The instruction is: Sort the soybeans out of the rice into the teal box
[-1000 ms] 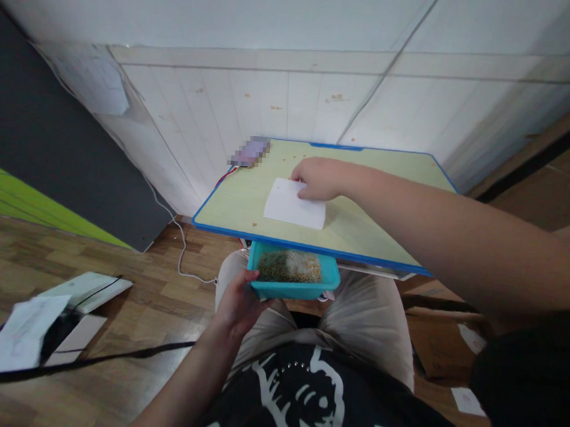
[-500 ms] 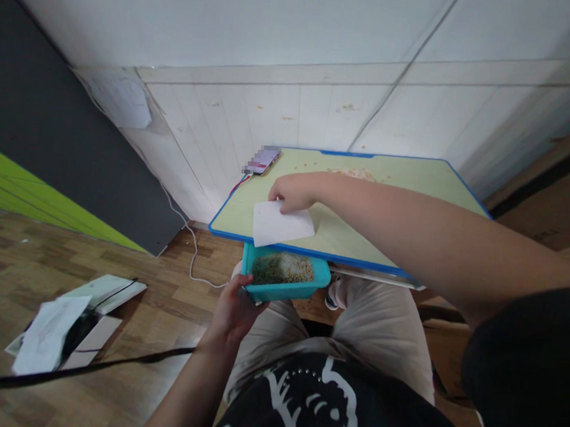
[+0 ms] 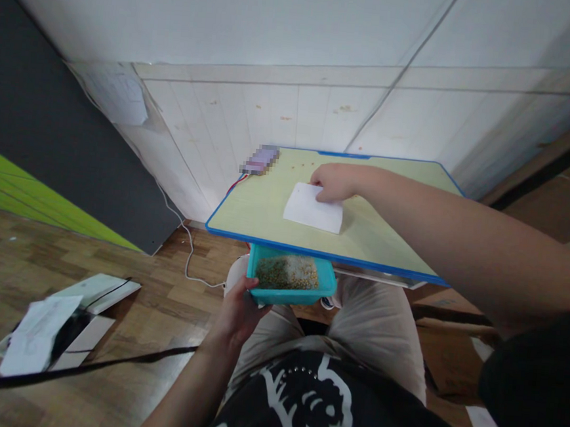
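My left hand (image 3: 244, 306) grips the left end of a turquoise plastic box (image 3: 291, 297), thumb over its rim. The box sits just below the table's front edge and holds mixed grains (image 3: 287, 273) in greenish, white and yellow patches. Over the pale yellow table (image 3: 246, 210) with a blue rim, my right hand (image 3: 335, 181) pinches a white sheet of paper (image 3: 313, 209) by its far edge. A few small tan grains (image 3: 302, 165) lie on the tabletop beyond the paper; my right forearm hides the area behind it.
A phone (image 3: 260, 159) with a red cable lies at the table's back left corner. Papers and a white folder (image 3: 66, 328) rest on the wooden floor at left. A white cord (image 3: 190, 252) runs along the floor. Cardboard boxes (image 3: 455, 362) stand at right.
My right hand has moved the paper to the right and back, away from the front edge. The box in my left hand has shifted slightly right and down.
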